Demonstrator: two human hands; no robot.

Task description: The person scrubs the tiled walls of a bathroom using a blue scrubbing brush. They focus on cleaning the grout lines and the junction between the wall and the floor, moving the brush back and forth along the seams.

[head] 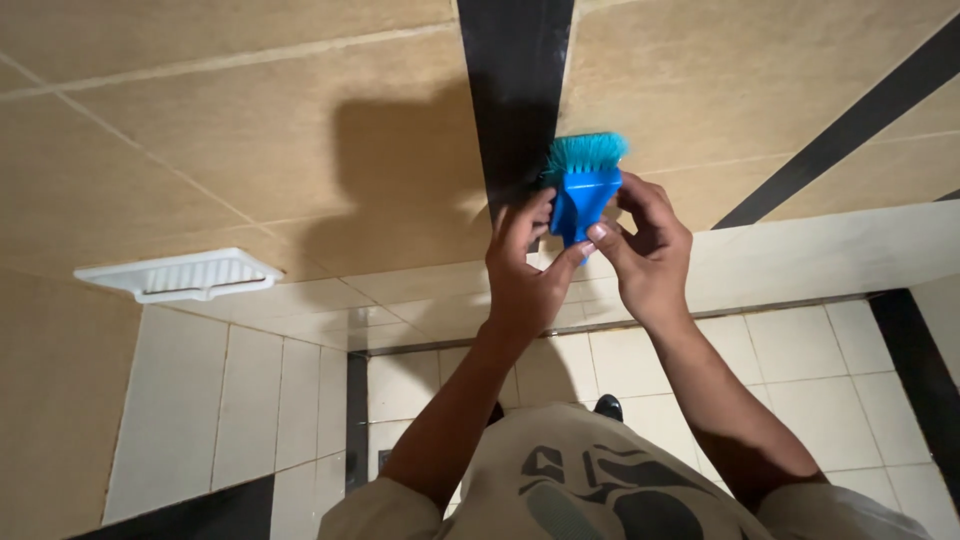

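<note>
Nearest the camera is the person's own pale shirt [600,480] with a dark print, and both bare forearms rise from it toward the wall. The left hand [525,265] and the right hand [645,250] meet on a blue scrubbing brush [583,185]; the fingers [600,232] of each hand are curled closed around its blue plastic body, one from each side. The brush is held up with its teal bristles pointing toward the tan tiled wall [250,130], right beside the black vertical stripe [515,80]. Whether the bristles touch the wall cannot be told. No foam, water or streaks show on the tiles, so, as a judgement, scrubbing looks barely begun, with the whole wall left. Further off, a white soap dish [180,273] juts from the wall to the left, well apart from the hands. Beyond lie white floor tiles [790,350] and a dark shoe tip [608,406]. Nothing stands between brush and wall.
</note>
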